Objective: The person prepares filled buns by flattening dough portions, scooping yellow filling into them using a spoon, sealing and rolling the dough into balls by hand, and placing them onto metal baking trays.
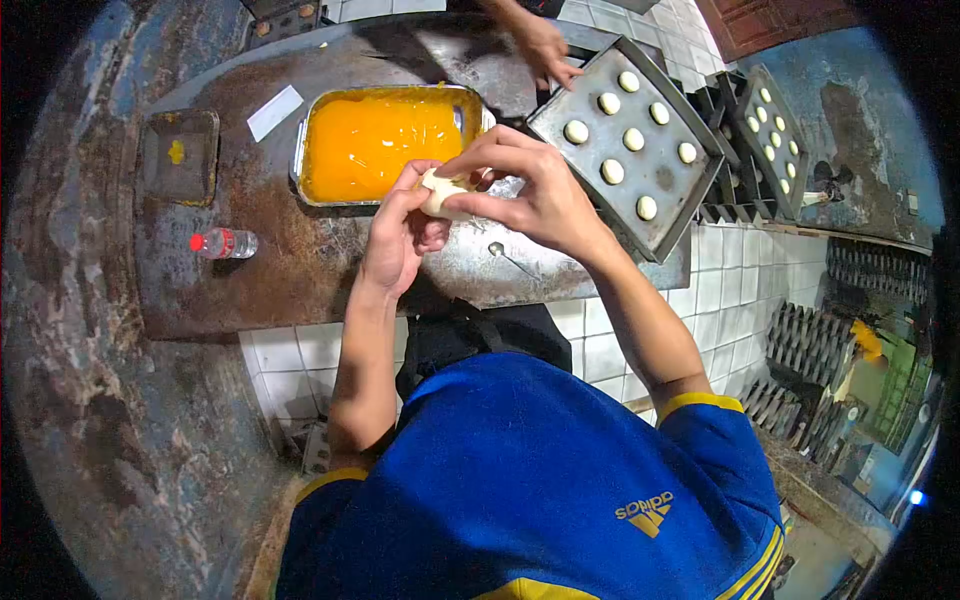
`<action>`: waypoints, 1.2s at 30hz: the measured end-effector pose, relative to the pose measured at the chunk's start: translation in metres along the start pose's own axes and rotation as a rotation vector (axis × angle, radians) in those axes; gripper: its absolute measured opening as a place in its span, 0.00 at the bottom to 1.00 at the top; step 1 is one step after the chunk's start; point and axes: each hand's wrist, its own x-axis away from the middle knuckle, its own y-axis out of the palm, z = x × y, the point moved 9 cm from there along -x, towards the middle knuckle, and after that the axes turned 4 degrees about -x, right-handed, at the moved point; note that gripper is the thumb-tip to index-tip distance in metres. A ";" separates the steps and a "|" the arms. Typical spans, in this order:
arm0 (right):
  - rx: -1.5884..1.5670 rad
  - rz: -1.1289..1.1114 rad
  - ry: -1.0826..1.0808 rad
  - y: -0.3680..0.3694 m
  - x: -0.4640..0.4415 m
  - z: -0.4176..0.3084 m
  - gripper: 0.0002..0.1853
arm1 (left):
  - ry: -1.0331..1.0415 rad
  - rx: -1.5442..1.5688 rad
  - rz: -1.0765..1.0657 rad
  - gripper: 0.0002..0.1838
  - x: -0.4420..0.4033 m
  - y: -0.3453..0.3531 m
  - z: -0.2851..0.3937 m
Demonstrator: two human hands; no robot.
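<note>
Head view, held dough [438, 199], long axis unclear

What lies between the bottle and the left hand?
In the head view, only bare tabletop shows between the bottle and the left hand.

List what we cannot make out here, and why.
In the head view:
Part of the dough: covered by the left hand and right hand.
Near right corner of the pan: behind those hands.
Owner of the other hand: mostly cut off by the top edge.
Any lettering on the bottle: too small to read.
</note>
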 end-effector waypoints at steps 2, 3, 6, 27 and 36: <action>-0.027 0.022 0.041 -0.002 0.004 0.009 0.20 | 0.045 -0.173 0.031 0.23 0.000 -0.002 0.000; -0.099 0.044 0.100 -0.002 0.007 0.017 0.19 | 0.091 -0.347 0.062 0.23 -0.001 -0.001 0.004; -0.192 0.076 0.153 -0.006 0.010 0.020 0.22 | 0.202 -0.490 0.111 0.21 -0.005 0.011 0.010; -1.584 0.329 0.323 -0.113 0.097 0.100 0.21 | 0.569 -0.771 0.028 0.17 -0.119 0.227 0.008; -0.797 0.895 0.054 -0.279 0.172 0.150 0.22 | 0.538 -0.366 -0.181 0.30 -0.207 0.361 -0.103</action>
